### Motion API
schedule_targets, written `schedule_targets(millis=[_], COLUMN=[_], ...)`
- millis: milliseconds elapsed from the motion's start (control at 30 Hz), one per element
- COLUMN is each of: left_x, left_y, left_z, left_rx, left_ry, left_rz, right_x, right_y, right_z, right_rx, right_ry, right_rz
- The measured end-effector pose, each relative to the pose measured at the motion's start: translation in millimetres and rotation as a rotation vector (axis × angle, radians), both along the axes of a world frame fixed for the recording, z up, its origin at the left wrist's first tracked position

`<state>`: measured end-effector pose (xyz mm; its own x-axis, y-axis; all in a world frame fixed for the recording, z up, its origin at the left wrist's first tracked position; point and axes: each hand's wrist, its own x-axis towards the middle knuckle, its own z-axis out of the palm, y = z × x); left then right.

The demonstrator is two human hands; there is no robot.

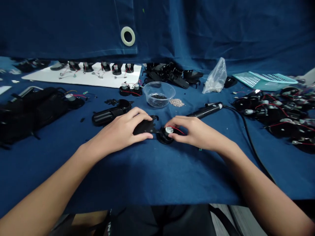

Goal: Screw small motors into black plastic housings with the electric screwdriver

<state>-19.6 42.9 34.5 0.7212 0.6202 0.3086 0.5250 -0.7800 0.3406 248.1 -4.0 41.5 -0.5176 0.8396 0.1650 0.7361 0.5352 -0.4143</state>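
Observation:
In the head view, my left hand (125,128) grips a flat black plastic part (145,127) between thumb and fingers, low over the blue cloth. A small hooked end sticks out on its right side. My right hand (190,130) pinches a small silver-white motor (169,130) seated in a round black base (164,137). A red wire runs from the motor toward my right palm. The two pieces are close together; whether they touch I cannot tell. Behind my left wrist lies a black cylindrical tool (105,116), and behind my right hand a black corded electric screwdriver (206,110).
A clear bowl (159,95) of tiny dark screws stands ahead, beside a pile of small silver pieces (177,102). Motor units stand on a white board (86,77). Black parts (172,75), a plastic bag (216,77), a teal basket (265,80) and wired assemblies (278,114) surround the work area.

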Motion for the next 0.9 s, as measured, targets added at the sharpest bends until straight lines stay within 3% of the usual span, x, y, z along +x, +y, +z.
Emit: schedule_targets(millis=[267, 900], left_x=[6.3, 17.7], left_y=[-5.5, -4.0], left_z=[-7.8, -21.0], left_rx=[-0.022, 0.107], left_ry=[0.070, -0.168], left_rz=[-0.043, -0.230], right_x=[-1.1, -3.9], right_y=[1.4, -1.4], right_z=[-2.8, 1.5], right_rx=[0.029, -0.020], right_ry=[-0.006, 0.050], right_rz=[-0.042, 0.023])
